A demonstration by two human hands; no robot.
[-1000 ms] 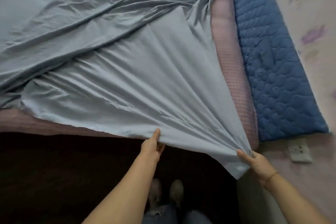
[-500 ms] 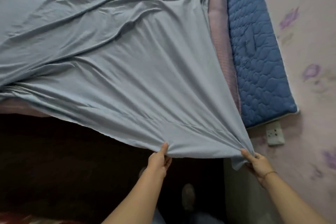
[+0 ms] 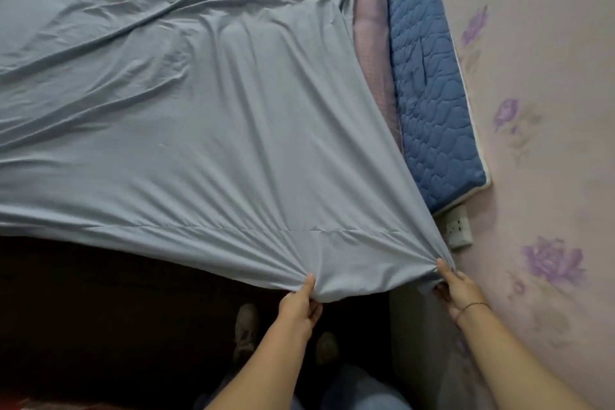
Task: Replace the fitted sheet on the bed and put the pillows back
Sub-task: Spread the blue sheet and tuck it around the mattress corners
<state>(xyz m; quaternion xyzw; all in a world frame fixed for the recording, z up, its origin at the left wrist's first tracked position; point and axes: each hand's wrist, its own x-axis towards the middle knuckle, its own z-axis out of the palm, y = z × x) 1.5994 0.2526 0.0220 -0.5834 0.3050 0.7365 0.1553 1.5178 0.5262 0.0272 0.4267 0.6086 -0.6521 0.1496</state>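
The left hand (image 3: 298, 304) and right hand (image 3: 461, 288) are holding the near corner of the pale blue fitted sheet (image 3: 233, 143) out past the edge of the bed.

The fitted sheet is lying wrinkled across the bed, its fabric fanning in taut folds toward both grips; the left hand is pinching the hem, thumb on top and fingers (image 3: 314, 308) curling beneath; the right hand, wearing a thin bracelet (image 3: 472, 306), is pinching the bunched corner nearer the wall (image 3: 539, 76), thumb on top, its other fingers being mostly hidden under the cloth; a strip of pink mattress (image 3: 371, 43) is showing bare beside the sheet's right edge; a blue quilted pad (image 3: 429, 93) is lying between mattress and floral wall; a white socket (image 3: 459, 231) is sitting on the wall just above the right hand; two shoes (image 3: 246, 333) are showing on the dark floor below.
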